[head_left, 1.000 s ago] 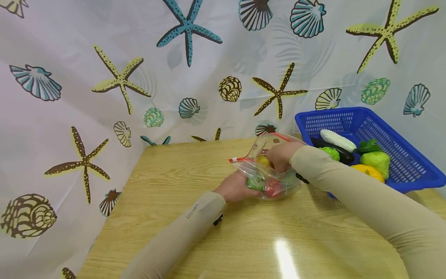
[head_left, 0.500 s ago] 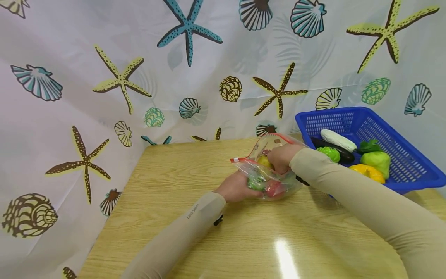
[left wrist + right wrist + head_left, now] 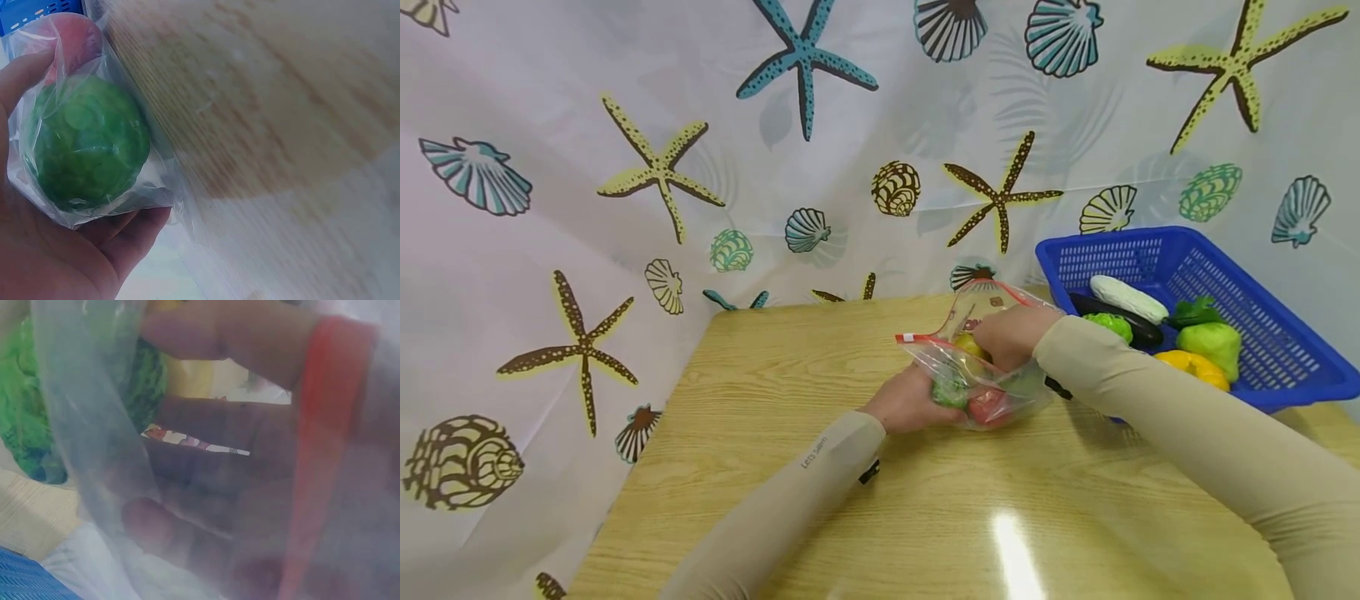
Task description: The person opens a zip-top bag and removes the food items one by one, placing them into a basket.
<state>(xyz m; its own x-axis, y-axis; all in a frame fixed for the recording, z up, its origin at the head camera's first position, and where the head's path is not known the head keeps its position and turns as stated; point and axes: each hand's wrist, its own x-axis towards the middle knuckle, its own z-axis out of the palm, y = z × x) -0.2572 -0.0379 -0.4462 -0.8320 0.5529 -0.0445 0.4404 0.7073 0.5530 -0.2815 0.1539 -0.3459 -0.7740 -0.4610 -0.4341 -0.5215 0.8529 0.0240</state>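
A clear zip bag [image 3: 936,354] with a red edge stands on the table with its mouth gaping. Inside it are a green bumpy fruit [image 3: 87,140], a red round fruit [image 3: 78,40] and a yellow fruit [image 3: 970,346]. My left hand [image 3: 910,402] grips the bag from outside, its thumb and fingers curled round the green fruit through the plastic. My right hand [image 3: 1015,333] reaches down into the bag's mouth. In the right wrist view, yellow shows between its thumb and fingers [image 3: 206,419], partly hidden behind plastic and the red strip [image 3: 331,425].
At the right, a blue plastic basket [image 3: 1296,350] holds a white elongated vegetable [image 3: 1127,300], a dark eggplant [image 3: 1138,329], and green and yellow produce. The wooden table [image 3: 775,358] meets a shell-patterned curtain [image 3: 850,167] at the back.
My right hand and wrist have shifted very slightly right at the bag's mouth. The left hand keeps its hold in the same place.
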